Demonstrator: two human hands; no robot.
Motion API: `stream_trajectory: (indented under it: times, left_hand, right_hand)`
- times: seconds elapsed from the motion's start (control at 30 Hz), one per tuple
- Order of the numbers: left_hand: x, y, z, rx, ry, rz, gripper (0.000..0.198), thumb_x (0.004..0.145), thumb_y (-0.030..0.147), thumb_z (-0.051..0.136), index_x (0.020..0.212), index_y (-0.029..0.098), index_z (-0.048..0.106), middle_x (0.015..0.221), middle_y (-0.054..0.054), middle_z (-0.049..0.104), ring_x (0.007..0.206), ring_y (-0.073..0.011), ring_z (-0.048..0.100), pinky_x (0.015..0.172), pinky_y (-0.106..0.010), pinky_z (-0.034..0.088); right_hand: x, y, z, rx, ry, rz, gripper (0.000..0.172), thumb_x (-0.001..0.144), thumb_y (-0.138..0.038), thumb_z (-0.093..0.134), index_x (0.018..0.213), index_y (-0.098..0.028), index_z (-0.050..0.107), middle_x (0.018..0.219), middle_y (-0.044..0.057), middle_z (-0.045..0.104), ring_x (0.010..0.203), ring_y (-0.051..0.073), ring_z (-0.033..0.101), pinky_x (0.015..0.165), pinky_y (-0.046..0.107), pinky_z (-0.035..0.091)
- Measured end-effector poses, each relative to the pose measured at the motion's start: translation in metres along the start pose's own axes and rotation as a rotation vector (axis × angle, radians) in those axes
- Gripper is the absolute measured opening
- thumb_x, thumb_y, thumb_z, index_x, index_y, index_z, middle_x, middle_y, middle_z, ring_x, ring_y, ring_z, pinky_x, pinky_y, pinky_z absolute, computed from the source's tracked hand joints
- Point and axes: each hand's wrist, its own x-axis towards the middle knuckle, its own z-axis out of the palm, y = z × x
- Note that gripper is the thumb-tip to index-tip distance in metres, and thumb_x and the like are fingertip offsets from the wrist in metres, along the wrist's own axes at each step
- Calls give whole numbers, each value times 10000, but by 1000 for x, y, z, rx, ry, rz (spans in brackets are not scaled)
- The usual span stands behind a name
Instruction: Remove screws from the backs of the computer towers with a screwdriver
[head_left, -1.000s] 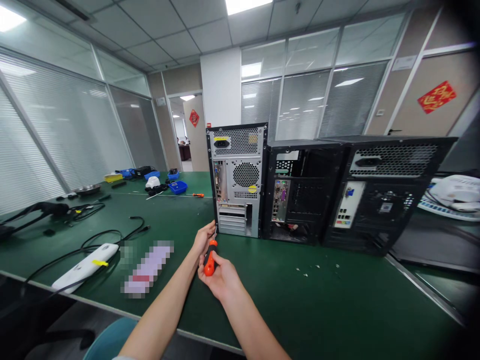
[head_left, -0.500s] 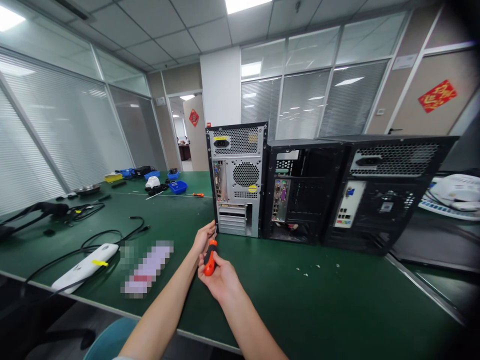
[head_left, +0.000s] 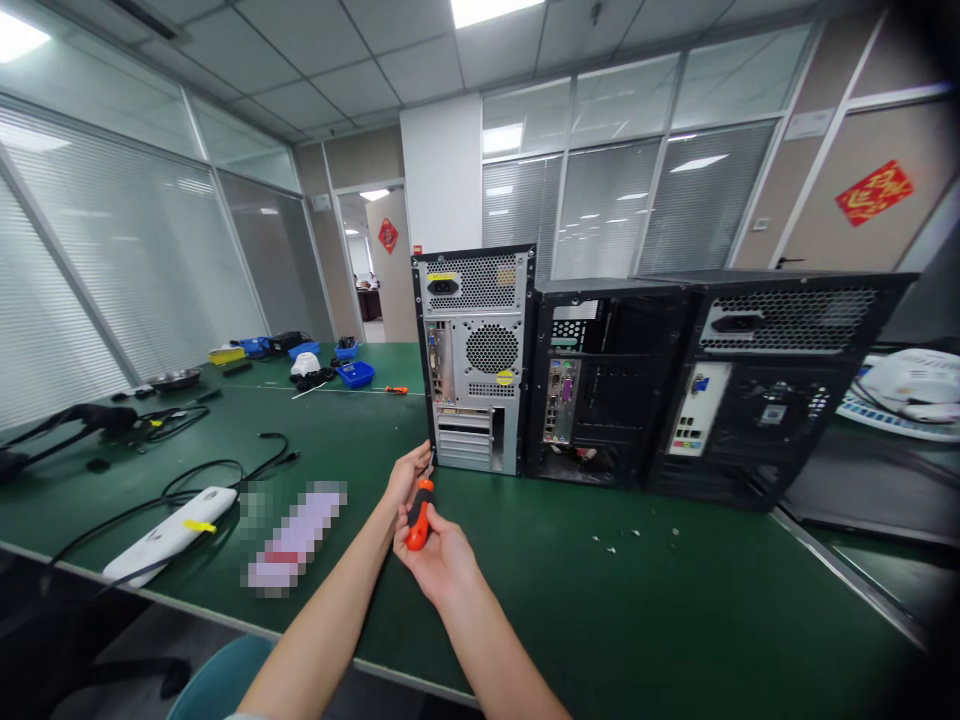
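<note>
My right hand (head_left: 439, 560) is closed around the orange and black handle of a screwdriver (head_left: 420, 520). The shaft points up and away, its tip at the lower left corner of a silver-backed computer tower (head_left: 480, 400). My left hand (head_left: 405, 480) is beside the shaft, fingers bent together and touching that same corner. What the left fingertips pinch, if anything, is too small to make out. The tower stands upright with its back panel facing me.
Right of it stand two black computer towers (head_left: 604, 400) (head_left: 750, 400). A white power strip (head_left: 172, 535) with black cables and a blurred-out purple item (head_left: 300, 535) lie left on the green table (head_left: 600, 620). Blue trays (head_left: 355, 374) and another screwdriver (head_left: 396, 390) lie farther back.
My right hand and the screwdriver handle have shifted very slightly to the left. My left hand and the towers stay in place.
</note>
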Motion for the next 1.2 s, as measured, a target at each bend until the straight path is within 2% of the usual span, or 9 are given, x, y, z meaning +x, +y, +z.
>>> stream_trajectory:
  times: [0.2, 0.57, 0.93, 1.2]
  left_hand:
    - [3, -1, -2, 11, 38, -28, 528, 638, -23, 407, 1097, 148, 605, 1182, -77, 587, 1091, -151, 545, 837, -208, 458]
    - [5, -2, -4, 6, 26, -8, 496, 624, -22, 435, 1042, 153, 638, 1226, -80, 554, 1138, -174, 512, 937, -280, 422]
    - [5, -2, -2, 12, 33, -5, 544, 643, -42, 390, 1123, 127, 585, 1214, -92, 557, 1072, -133, 552, 890, -240, 436]
    - [7, -1, -4, 20, -5, -24, 518, 644, -33, 417, 1089, 152, 608, 1233, -79, 547, 1108, -150, 530, 851, -222, 456]
  right_hand:
    - [2, 3, 0, 28, -13, 2, 229, 887, -212, 363, 761, -129, 535, 734, 59, 589, 632, 90, 555, 521, 196, 437]
    - [2, 3, 1, 41, -46, 7, 304, 902, -246, 334, 722, -132, 551, 718, 55, 585, 627, 83, 546, 529, 188, 432]
    - [2, 5, 1, 70, -78, -13, 307, 906, -239, 326, 738, -111, 550, 718, 53, 579, 626, 74, 547, 555, 183, 443]
    - [3, 9, -1, -31, -60, 9, 283, 900, -272, 328, 780, -142, 550, 690, 45, 604, 570, 97, 543, 489, 201, 398]
